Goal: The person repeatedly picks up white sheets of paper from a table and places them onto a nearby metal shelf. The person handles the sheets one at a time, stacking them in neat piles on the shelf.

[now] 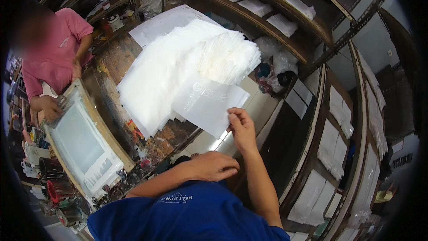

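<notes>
My right hand [242,128] pinches the right edge of a frosted translucent plastic bag [207,106] with white print on it. The bag lies partly over a large spread pile of white plastic bags [165,58] on the worktable and hangs out past its near edge. My left hand [210,166] is in front of my body, below the bag, its fingers loosely curled together and no object visible in them. A person in a pink shirt [62,44], at the left, has one hand on the wooden frame of a printing screen [84,138].
The worktable [116,58] is wooden and paint-stained. Along its left side stand several paint cans [51,192]. Drying racks [312,151] with bags laid on their shelves rise at the right, and more shelves [258,0] run across the back. Tiled floor [214,145] shows beyond the table edge.
</notes>
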